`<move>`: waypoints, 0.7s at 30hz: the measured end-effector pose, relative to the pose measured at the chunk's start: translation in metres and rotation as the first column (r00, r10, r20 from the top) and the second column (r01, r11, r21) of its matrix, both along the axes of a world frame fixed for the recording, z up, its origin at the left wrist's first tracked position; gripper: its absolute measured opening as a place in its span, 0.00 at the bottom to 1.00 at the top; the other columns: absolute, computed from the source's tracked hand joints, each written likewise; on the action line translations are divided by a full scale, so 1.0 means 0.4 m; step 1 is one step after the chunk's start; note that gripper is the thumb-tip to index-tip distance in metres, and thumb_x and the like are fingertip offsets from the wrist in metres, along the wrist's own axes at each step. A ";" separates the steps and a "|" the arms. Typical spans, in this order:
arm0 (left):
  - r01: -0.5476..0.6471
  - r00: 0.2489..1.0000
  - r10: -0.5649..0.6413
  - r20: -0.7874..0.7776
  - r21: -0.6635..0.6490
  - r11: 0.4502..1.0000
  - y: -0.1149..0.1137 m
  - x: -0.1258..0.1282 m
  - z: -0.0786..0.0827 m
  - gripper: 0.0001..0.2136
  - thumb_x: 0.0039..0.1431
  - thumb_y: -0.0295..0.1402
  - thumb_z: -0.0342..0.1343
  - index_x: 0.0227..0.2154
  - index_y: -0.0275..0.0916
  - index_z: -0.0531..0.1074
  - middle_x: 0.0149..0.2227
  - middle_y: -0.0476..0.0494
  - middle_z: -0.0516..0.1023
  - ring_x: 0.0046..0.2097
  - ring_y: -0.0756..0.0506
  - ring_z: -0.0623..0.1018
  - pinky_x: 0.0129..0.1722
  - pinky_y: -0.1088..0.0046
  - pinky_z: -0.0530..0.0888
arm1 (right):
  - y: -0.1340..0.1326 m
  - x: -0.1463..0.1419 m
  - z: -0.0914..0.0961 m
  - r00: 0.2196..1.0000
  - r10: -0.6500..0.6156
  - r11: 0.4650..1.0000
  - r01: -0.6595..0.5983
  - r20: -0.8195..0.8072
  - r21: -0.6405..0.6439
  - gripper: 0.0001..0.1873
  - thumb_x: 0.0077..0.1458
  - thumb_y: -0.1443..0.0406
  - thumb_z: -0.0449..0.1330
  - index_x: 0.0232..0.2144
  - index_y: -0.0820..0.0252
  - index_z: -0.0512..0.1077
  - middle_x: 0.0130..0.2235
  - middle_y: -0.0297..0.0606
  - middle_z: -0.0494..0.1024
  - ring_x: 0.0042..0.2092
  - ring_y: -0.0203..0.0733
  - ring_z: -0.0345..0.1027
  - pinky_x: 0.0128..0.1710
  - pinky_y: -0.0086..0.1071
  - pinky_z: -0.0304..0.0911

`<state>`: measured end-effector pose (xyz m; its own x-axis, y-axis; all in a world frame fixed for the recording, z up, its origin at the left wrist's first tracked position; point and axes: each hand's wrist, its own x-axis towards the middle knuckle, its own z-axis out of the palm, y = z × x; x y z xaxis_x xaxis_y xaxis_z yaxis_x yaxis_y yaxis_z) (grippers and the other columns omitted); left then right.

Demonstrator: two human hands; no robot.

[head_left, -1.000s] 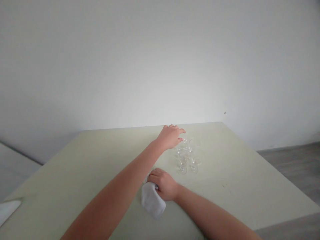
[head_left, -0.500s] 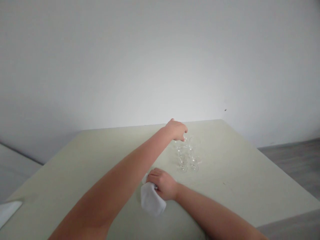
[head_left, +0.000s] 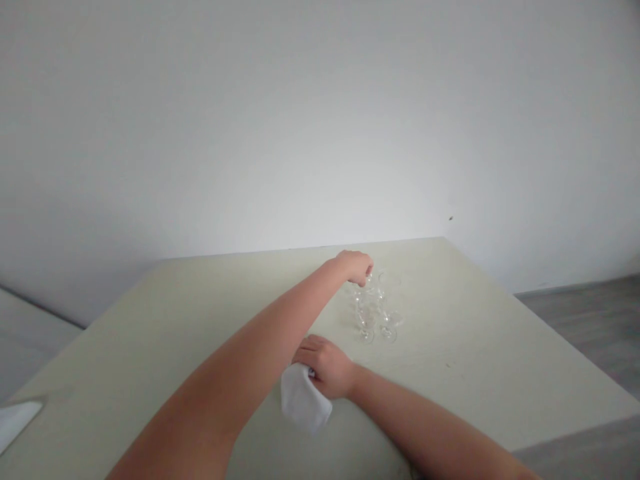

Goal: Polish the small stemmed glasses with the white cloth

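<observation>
My left hand (head_left: 357, 267) is stretched across to the back of a cluster of small clear stemmed glasses (head_left: 384, 319). Its fingers are closed around the rearmost glass (head_left: 369, 276) on the left side, most of which the hand hides. Nearer to me, my right hand (head_left: 325, 363) is closed on a white cloth (head_left: 304, 399) that droops from its fingers just above or on the table; contact cannot be made out. My left forearm passes in front of part of the right hand's fingertips.
The pale table (head_left: 475, 347) meets a white wall (head_left: 320, 133) at its back edge. At the lower left lies a white flat item (head_left: 17, 421), cut off by the frame. Grey floor (head_left: 580, 320) shows beyond the table's right edge.
My left hand has come down slightly and its fingers have closed at the rear glass. My right hand and the cloth have barely moved.
</observation>
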<state>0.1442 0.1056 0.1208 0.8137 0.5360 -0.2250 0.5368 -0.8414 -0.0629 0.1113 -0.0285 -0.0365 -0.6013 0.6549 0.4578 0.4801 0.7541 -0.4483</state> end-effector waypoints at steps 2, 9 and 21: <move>-0.012 1.000 0.012 -0.013 0.006 1.000 -0.003 0.005 -0.002 0.18 0.44 0.33 0.62 0.42 0.46 0.75 0.45 0.47 0.80 0.45 0.43 0.78 0.43 0.70 0.72 | 0.000 0.001 0.001 1.000 0.003 1.000 -0.003 -0.004 -0.008 0.11 0.49 0.71 0.57 0.37 0.58 0.69 0.39 0.42 0.75 0.45 0.45 0.67 0.46 0.38 0.63; -0.040 0.995 0.039 -0.097 -0.006 0.999 -0.023 0.012 0.000 0.25 0.40 0.37 0.68 0.46 0.45 0.73 0.48 0.43 0.78 0.47 0.39 0.77 0.44 0.66 0.73 | -0.002 0.001 0.006 1.000 0.004 0.999 -0.005 -0.024 -0.031 0.11 0.50 0.71 0.57 0.38 0.59 0.70 0.39 0.42 0.76 0.45 0.46 0.68 0.47 0.39 0.63; -0.058 0.995 0.057 -0.076 -0.008 0.998 0.003 -0.001 -0.011 0.24 0.41 0.35 0.68 0.45 0.46 0.73 0.47 0.44 0.79 0.46 0.41 0.78 0.41 0.69 0.73 | 0.000 0.001 0.003 1.000 -0.003 1.000 0.003 0.005 -0.013 0.09 0.51 0.70 0.56 0.37 0.59 0.69 0.39 0.42 0.75 0.44 0.45 0.67 0.46 0.38 0.63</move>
